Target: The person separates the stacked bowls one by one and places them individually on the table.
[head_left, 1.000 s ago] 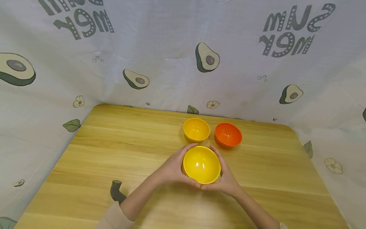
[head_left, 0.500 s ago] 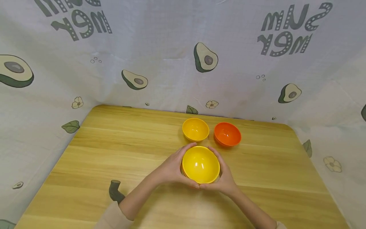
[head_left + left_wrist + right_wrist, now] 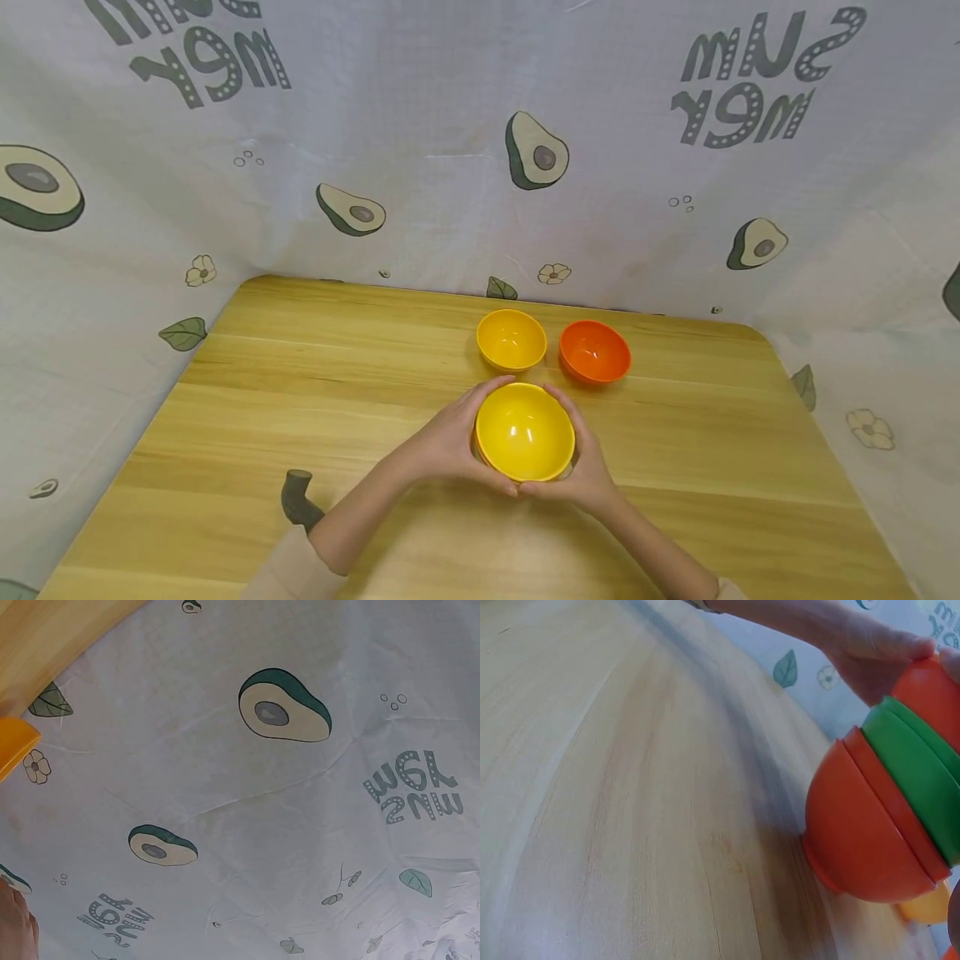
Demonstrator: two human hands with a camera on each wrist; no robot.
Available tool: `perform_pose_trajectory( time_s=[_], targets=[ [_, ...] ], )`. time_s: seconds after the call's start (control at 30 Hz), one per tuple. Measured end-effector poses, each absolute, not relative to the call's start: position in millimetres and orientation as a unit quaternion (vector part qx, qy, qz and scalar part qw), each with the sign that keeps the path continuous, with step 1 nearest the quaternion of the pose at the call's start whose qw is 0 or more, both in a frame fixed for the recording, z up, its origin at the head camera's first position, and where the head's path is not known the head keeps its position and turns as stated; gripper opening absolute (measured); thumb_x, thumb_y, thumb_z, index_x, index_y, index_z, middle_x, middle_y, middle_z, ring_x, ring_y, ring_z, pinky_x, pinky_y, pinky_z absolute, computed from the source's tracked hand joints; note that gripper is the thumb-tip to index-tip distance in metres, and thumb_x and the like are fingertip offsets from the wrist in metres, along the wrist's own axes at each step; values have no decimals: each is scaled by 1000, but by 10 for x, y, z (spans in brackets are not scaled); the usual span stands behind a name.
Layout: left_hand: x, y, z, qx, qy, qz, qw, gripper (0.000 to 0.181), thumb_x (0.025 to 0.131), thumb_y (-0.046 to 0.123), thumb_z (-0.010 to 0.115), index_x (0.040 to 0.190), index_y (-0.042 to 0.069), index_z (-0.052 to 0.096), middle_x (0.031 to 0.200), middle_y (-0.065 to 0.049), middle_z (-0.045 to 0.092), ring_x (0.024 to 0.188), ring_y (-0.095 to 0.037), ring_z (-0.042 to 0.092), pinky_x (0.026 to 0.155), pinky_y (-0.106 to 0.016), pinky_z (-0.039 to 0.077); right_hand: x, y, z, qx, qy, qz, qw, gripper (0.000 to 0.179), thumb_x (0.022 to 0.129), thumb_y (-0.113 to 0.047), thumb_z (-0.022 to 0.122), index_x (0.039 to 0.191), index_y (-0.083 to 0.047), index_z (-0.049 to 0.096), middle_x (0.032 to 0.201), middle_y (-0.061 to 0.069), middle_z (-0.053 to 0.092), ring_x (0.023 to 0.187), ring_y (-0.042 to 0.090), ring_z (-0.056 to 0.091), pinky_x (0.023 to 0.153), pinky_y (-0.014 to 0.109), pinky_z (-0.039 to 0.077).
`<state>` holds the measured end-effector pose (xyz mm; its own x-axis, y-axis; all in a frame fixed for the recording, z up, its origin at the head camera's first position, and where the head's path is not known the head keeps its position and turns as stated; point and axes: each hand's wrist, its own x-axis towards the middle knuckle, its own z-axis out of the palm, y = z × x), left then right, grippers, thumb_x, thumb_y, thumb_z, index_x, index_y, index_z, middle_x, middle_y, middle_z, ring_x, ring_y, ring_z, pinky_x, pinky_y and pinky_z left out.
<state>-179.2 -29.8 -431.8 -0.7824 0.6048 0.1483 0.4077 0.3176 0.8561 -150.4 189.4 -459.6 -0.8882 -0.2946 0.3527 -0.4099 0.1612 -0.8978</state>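
A yellow bowl (image 3: 525, 433) faces up at the middle of the table, between my two hands. My left hand (image 3: 453, 442) curls round its left side and my right hand (image 3: 588, 467) round its right, the thumbs nearly meeting at the front. The right wrist view reveals a stack beneath: a red-orange bowl (image 3: 934, 694) where the thumbs press, a green bowl (image 3: 911, 765) under it, and larger red-orange bowls (image 3: 862, 825) at the bottom. That stack's base reaches the wood. How many bowls are nested cannot be told.
Behind the stack stand a smaller yellow bowl (image 3: 512, 340) and an orange bowl (image 3: 595, 352), side by side. A dark grey curved piece (image 3: 298, 498) lies partly behind the left forearm. A printed avocado cloth (image 3: 442, 150) hangs beyond the wooden table (image 3: 337, 367).
The whole head view shifts slightly left. Hands and bowls keep the same places relative to each other.
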Motion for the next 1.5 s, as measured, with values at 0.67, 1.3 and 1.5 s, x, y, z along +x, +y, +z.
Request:
perform_pose_trajectory(
  time_s=[0.67,1.3,1.5],
  targets=[
    [-1824,-299,-4339,328,807,483,87,115,54,47,86,144,31,16,137,9,40,121,-11,44,101,-40,40,-1504,1865,-4615,233,-736,634,54,108,52,0,86,143,-5,27,139,19,38,119,13,45,97,21,42],
    [-1824,-296,-4328,323,799,498,93,114,54,41,88,144,30,18,135,9,42,119,-10,45,101,-38,40,-1510,1847,-4628,235,-730,639,62,108,51,2,86,142,-4,27,137,14,40,118,14,46,97,21,42],
    [-1822,-294,-4345,318,802,497,92,114,53,42,88,142,32,19,133,11,43,118,-9,46,100,-38,41,-1516,1846,-4649,248,-719,646,66,108,51,2,86,141,-1,27,135,13,42,118,14,46,96,21,42]
  ],
)
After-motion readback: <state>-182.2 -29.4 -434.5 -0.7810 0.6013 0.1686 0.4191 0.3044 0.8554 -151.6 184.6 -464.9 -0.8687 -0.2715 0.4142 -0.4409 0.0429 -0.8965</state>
